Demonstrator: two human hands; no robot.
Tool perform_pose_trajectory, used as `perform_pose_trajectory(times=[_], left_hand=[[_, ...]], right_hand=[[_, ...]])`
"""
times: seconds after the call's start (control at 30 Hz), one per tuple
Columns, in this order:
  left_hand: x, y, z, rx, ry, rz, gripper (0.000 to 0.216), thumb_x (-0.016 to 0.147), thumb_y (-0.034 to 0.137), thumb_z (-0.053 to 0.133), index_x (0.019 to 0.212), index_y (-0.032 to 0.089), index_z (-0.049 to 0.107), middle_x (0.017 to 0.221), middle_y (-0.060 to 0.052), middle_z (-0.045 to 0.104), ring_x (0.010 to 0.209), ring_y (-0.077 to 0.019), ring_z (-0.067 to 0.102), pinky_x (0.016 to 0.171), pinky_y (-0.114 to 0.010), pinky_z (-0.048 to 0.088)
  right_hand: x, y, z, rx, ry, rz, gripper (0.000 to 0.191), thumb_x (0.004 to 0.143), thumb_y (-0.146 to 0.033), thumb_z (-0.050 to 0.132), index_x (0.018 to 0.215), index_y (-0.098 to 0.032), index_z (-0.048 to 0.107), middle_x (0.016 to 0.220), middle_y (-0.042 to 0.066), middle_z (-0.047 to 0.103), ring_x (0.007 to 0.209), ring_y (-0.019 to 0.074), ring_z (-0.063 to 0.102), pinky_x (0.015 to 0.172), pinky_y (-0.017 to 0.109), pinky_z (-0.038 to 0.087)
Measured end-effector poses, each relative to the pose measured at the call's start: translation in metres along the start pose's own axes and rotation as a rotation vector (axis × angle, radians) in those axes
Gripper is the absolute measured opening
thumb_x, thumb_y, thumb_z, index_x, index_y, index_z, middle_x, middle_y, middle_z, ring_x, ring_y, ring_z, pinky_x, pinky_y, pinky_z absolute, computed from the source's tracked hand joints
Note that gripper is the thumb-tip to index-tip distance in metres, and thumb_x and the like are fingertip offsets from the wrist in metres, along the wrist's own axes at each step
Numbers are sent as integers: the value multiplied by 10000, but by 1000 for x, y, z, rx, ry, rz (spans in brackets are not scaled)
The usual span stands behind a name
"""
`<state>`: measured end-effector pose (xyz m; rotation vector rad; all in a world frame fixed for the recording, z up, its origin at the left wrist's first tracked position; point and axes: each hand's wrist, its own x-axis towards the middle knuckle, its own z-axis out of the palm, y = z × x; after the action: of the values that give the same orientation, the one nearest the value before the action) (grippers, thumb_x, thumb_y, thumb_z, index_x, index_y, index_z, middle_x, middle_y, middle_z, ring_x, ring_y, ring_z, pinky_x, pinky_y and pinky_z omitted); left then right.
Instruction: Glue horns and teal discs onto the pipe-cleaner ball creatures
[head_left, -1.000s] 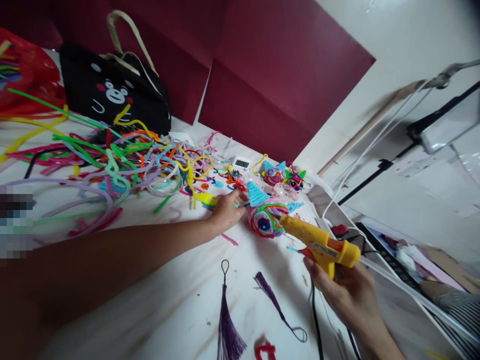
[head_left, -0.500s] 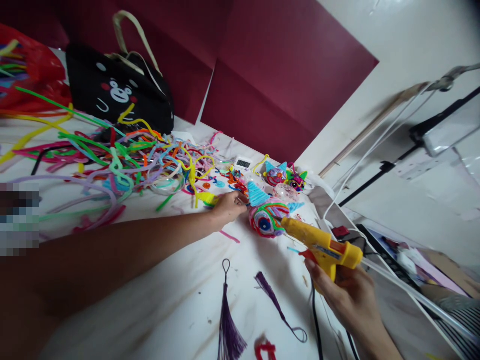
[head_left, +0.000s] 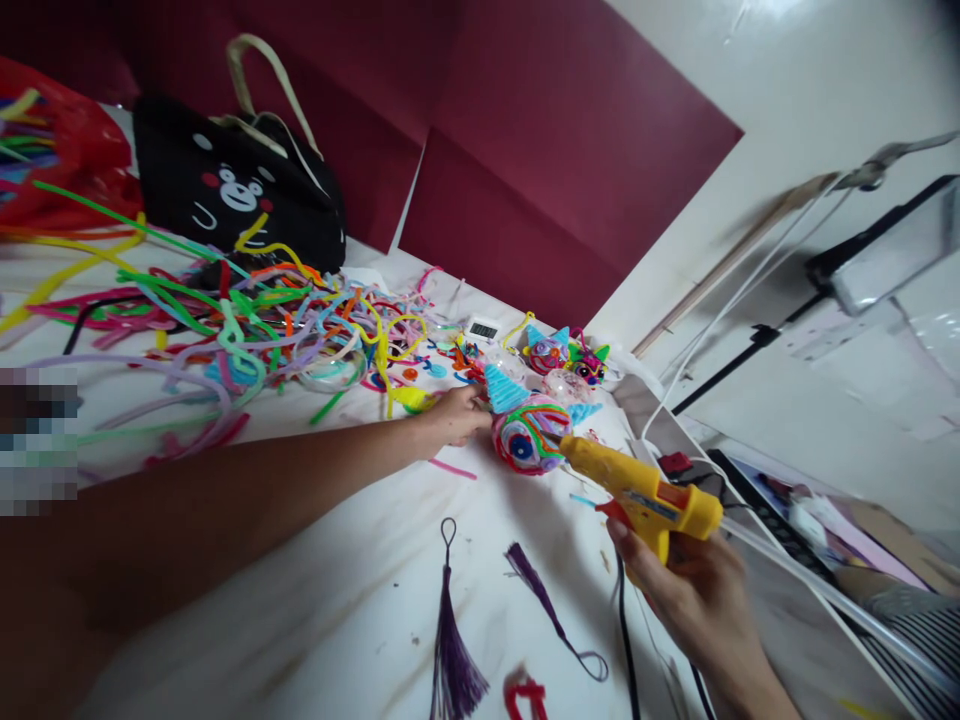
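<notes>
My right hand (head_left: 694, 590) is wrapped round the handle of a yellow hot glue gun (head_left: 637, 480), a finger at its red trigger. The gun's nozzle points left and meets the right side of a round animal head made of coloured pipe cleaners (head_left: 526, 438). That head has blue pointed ears and a large dark blue eye. Against its left side, my left hand (head_left: 459, 415) holds it with bent fingers, the fingertips partly hidden. Two purple tassels, one upright (head_left: 454, 640) and one slanted (head_left: 547, 600), lie on the white table (head_left: 322, 600) in front.
A tangle of pipe cleaners (head_left: 285, 330) spreads across the left, before a black bag (head_left: 232, 190) and a red plastic bag (head_left: 82, 150). Behind the head stand a small digital timer (head_left: 482, 330) and two finished-looking heads (head_left: 547, 350). A black cable (head_left: 626, 640) runs beside the gun.
The whole view has shifted slightly, so things appear a little further left. Both hands keep their hold, and the nozzle stays at the head's right side.
</notes>
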<state>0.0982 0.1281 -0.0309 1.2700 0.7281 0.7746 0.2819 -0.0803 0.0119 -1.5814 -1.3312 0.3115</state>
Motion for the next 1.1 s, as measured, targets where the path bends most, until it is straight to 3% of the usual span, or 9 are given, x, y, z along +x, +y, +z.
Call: perform_pose_trajectory(times=[0.5,0.67,0.93,1.1], left_hand=[[3,-8,1,72,-19,42,294,652,133,643,934,196,592,529,95,371,403,-49,252,386,-216,114],[3,-9,2,88,-39,58,293,674,180,688,949,203,590,508,99,376,400,-53,251,383,-223,111],[4,-8,1,83,-37,55,316,659,175,693,958,201,597,522,95,388,404,-56,282,386,-229,134],[6,-11,0,53,-30,35,328,640,176,690,951,209,590,567,86,416,416,-55,300,386,-222,141]], right_hand=[[8,-8,-5,-70,-19,-31,273,698,-389,783,855,-172,726,757,80,755,629,222,707,489,236,557],[12,-9,-7,-78,53,-9,308,718,-434,768,877,-173,741,791,84,752,597,190,678,498,231,547],[15,-7,-9,-185,-44,-52,285,753,-437,732,820,-163,773,705,75,739,530,175,647,433,217,506],[13,-8,-5,-214,-47,-54,255,760,-429,734,809,-181,768,739,59,746,624,185,679,529,219,536]])
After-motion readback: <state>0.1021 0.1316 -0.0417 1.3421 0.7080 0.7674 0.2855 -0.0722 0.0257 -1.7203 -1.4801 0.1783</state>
